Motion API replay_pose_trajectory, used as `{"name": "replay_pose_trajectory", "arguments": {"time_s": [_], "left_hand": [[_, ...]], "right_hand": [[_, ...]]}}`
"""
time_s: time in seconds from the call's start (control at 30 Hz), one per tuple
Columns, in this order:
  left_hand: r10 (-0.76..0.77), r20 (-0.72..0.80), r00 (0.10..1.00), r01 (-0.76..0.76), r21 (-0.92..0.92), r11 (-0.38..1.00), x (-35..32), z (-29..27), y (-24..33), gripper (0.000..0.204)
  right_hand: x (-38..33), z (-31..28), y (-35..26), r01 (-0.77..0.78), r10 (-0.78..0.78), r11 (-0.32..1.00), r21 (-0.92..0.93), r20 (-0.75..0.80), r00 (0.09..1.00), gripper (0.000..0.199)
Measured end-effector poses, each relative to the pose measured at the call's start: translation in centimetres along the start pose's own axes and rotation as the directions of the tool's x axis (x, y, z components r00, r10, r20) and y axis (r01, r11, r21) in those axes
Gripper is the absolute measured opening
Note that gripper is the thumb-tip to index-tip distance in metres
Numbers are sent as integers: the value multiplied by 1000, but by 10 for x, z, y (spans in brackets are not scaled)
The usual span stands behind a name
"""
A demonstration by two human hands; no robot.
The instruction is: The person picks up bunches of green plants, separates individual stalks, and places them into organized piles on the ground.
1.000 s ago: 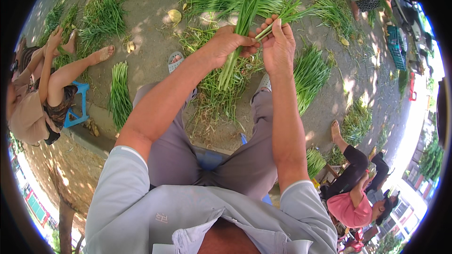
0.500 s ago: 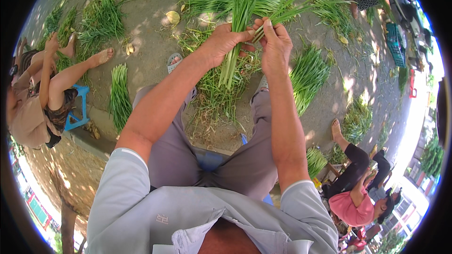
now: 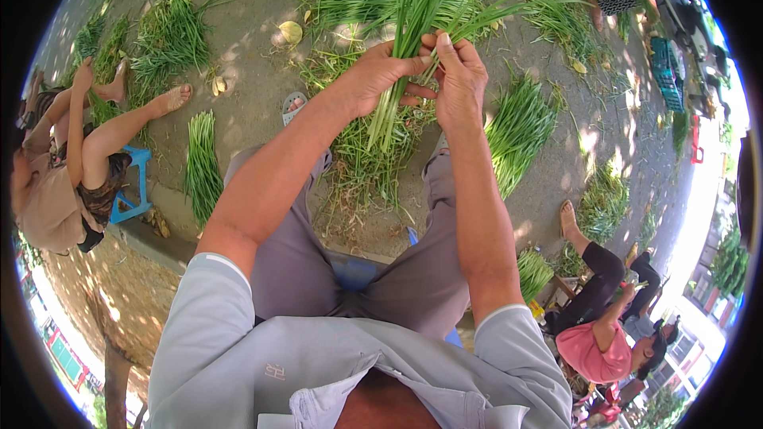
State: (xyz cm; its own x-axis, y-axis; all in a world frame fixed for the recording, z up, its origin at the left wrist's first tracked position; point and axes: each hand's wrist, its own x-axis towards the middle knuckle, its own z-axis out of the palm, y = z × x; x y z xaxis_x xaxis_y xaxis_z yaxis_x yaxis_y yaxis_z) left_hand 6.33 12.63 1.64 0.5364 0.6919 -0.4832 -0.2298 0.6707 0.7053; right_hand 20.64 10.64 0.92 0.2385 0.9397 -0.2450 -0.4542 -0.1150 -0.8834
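While the left hand [image 3: 373, 79] has its grip around a green bunch [image 3: 412, 20], the right hand [image 3: 462, 83] pinches some stalks [image 3: 472, 24] beside it, above a messy pile [image 3: 367, 171] near the ground's [image 3: 246, 71] closest edge.

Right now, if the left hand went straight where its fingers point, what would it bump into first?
Most likely the right hand: the left hand points toward it, holding a bunch of long green stalks. One view leaves depth unclear, so the two hands may be touching.
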Motion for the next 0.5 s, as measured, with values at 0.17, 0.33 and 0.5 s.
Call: {"name": "replay_pose_trajectory", "arguments": {"time_s": [0.17,0.33,0.5], "left_hand": [[44,-6,999,-44,-66,997,12,-16,-13,30],[28,-40,999,-32,-107,994,9,-11,-5,24],[36,-37,999,-41,-151,988,10,-19,-5,24]], "right_hand": [[-3,6,-2,-56,56,998,-5,31,998,19],[2,-2,1,10,-4,997,-73,91,996,25],[0,1,-1,-29,42,995,-94,138,990,28]]}}
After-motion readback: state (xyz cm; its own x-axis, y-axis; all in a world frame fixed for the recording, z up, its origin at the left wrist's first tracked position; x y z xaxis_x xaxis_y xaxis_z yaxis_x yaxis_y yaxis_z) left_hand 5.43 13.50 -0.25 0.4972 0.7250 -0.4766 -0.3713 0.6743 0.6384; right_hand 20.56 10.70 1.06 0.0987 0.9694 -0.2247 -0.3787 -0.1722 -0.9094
